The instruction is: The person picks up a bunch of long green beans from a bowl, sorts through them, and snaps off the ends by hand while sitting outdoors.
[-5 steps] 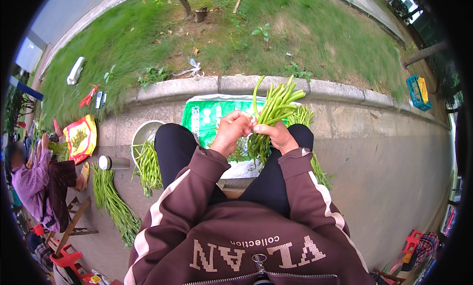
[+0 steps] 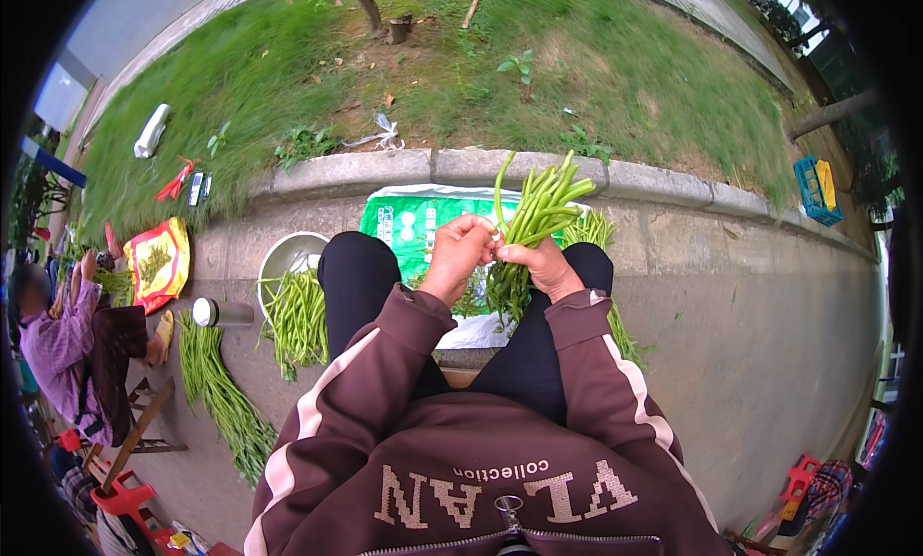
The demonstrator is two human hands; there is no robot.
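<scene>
My right hand (image 2: pixel 540 265) is wrapped round a bunch of long green vegetable stems (image 2: pixel 544 208). Their cut ends point up and away from me, and the leafy ends hang down between my knees. Beside it my left hand (image 2: pixel 463 254) is closed in a pinch at the left edge of the bunch, close to my right thumb. What its fingertips hold is too small to make out. Below both hands a green and white plastic sack (image 2: pixel 396 221) lies spread on the pavement, with loose leaves on it.
At my left stand a metal basin (image 2: pixel 275 256) with stems (image 2: pixel 300 315) over its edge and a bottle (image 2: pixel 223 313). More stems lie on the ground (image 2: pixel 226 392) and by my right knee (image 2: pixel 588 229). A person (image 2: pixel 67 354) sits far left. A stone kerb (image 2: pixel 663 183) borders the grass.
The view has shifted slightly, and my left knee appears a little further right. Both hands keep the same hold, with the left still pinched beside the bunch.
</scene>
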